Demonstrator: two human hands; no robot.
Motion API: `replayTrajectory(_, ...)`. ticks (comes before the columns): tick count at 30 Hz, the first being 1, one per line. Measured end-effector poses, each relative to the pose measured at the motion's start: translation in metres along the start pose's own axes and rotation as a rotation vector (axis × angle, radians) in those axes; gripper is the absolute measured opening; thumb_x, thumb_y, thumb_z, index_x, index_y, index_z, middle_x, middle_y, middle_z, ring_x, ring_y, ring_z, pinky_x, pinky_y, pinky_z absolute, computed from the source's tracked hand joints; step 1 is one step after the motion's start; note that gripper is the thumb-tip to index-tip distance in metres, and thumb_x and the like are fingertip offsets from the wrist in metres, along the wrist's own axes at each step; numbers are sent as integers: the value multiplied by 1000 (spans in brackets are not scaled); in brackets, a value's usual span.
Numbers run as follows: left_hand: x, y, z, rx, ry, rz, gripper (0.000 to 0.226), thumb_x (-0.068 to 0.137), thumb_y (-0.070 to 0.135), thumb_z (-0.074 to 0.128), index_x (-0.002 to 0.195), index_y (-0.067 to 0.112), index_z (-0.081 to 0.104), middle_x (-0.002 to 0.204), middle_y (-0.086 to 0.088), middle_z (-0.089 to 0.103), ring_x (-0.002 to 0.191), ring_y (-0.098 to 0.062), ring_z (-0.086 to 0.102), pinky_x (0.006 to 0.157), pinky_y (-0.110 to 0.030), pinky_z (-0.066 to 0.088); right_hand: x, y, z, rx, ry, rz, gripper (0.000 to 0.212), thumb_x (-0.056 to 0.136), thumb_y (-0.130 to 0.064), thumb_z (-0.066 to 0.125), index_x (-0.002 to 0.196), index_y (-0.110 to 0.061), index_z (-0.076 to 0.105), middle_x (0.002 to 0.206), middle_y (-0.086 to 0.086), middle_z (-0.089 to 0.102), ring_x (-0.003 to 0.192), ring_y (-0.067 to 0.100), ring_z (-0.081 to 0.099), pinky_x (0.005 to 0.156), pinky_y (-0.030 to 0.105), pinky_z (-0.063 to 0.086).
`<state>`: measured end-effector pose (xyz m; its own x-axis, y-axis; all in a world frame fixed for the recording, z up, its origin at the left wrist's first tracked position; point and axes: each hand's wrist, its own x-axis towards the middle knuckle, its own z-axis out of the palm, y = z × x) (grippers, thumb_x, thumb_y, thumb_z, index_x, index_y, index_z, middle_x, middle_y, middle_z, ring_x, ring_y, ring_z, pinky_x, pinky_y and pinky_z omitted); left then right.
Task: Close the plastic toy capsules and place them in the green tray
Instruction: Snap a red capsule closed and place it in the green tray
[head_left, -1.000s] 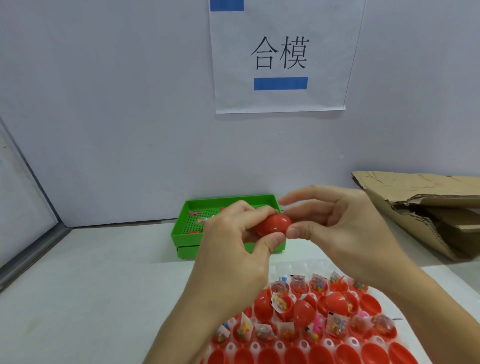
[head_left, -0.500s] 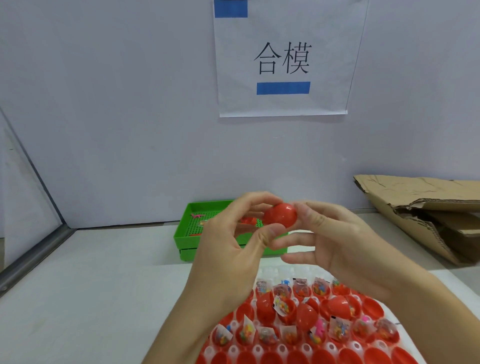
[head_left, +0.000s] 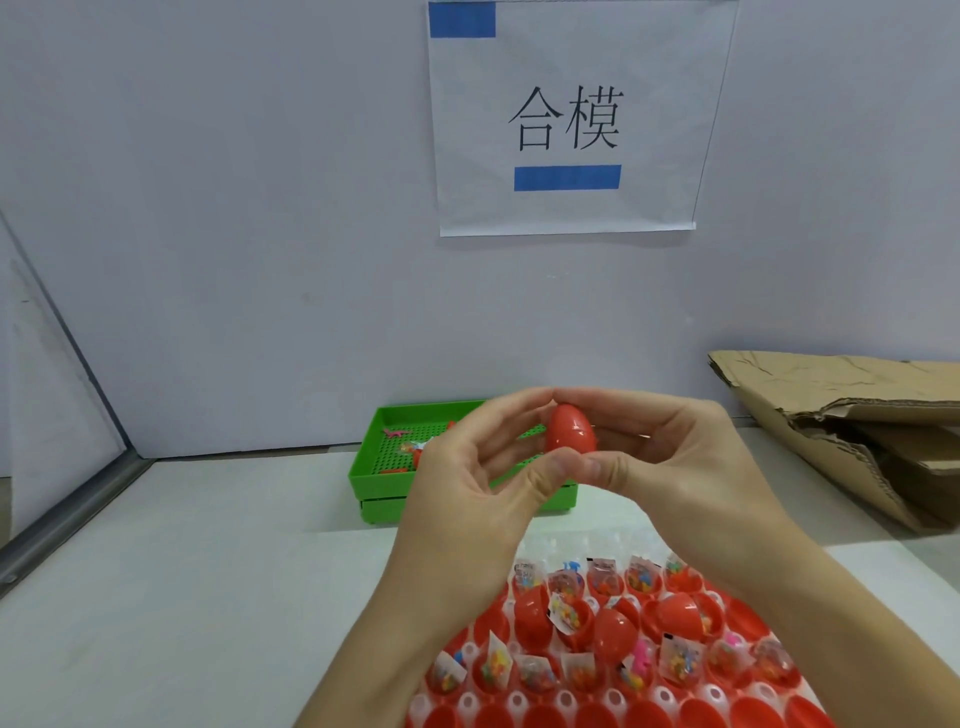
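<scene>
Pale grey wall panels back a white tabletop (head_left: 208, 571), with a paper sign (head_left: 571, 119) bearing two characters and blue bars fixed above. Seen from the head camera, both hands meet at mid-frame, raised above the tabletop. The left hand (head_left: 467, 499) comes up from below with its back to the camera, forefinger arched over the top and thumb pressed under a red capsule (head_left: 569, 428). The right hand (head_left: 691, 467) mirrors it, its fingers (head_left: 623, 405) curled over the top and its thumb under the capsule, so both hands pinch the same egg-shaped shell, which stands nearly upright between them. Behind the hands the green tray (head_left: 374, 483) sits by the wall, holding a few small toy pieces. Near the bottom edge a red holder (head_left: 623, 712) carries open capsule halves (head_left: 613, 631) and bagged toys (head_left: 675, 657). Flattened cardboard (head_left: 841, 426) lies at the right.

Half a second ago the capsule lay more on its side, pinched by the left hand with the right fingers spread below; now the right hand has closed over it.
</scene>
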<state>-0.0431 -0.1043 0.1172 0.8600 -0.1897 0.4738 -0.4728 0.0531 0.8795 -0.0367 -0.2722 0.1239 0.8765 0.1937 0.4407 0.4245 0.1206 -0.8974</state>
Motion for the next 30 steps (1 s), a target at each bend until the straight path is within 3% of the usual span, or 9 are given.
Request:
replayTrajectory(3,1,1,-2,-17,23,-6,40,74,27,73,113,22,68,107,11,75,101,-6,70,84,-16,54,-1,0,1,-7,-15,-35,42,62,-15,80,103,-26,76,101,2,78,94,19,75,79,21,57)
replayTrajectory(8,1,-1,-3,-104,30,-114,39,73,29,74,110,17,68,104,-1,75,94,-18,74,78,-29,60,0,5,1,-151,50,-114,44,63,-20,83,105,-28,76,102,-2,77,98,18,73,83,27,58)
replayTrajectory(12,2,-4,-2,-155,5,-222,34,80,30,68,108,10,69,90,-10,77,82,-25,75,71,-28,60,0,13,-2,-408,75,-203,52,67,-4,87,105,-37,74,100,-14,76,102,13,68,78,19,52)
replayTrajectory(15,1,-7,-4,-77,-3,-182,18,87,17,68,104,15,73,89,-5,78,83,-20,76,71,-22,58,-1,16,-1,-459,30,-211,55,71,5,83,110,-33,73,103,-15,75,106,16,68,83,27,55)
replayTrajectory(18,2,-8,-4,49,82,-109,19,85,9,72,100,21,74,89,5,78,84,-9,74,75,-17,56,-1,15,-2,-402,-19,-154,50,82,-11,78,125,-33,65,119,-14,71,117,11,64,91,31,55)
replayTrajectory(20,3,-8,-4,165,146,-30,24,81,8,76,94,28,74,87,13,76,85,-2,72,77,-13,53,-1,14,-3,-287,-15,-6,51,85,-37,72,133,-30,58,125,-11,69,119,10,63,93,33,55)
replayTrajectory(22,3,-7,-4,286,174,52,31,80,5,77,92,34,73,87,20,74,88,1,69,78,-10,51,-1,14,-2,-81,-54,165,62,79,-51,66,132,-20,60,121,-2,71,113,18,68,89,35,57)
replayTrajectory(25,1,-8,-2,434,175,120,37,81,3,74,98,36,74,93,20,73,95,-2,67,84,-19,53,-1,16,4,158,-117,231,51,78,-44,68,118,-12,71,116,11,73,106,27,71,84,33,58)
replayTrajectory(30,0,-10,-1,451,168,135,40,80,3,76,103,35,73,99,19,70,100,-7,66,88,-27,53,0,19,4,212,-91,201,50,71,-44,83,111,-15,74,110,15,74,104,28,72,87,27,57)
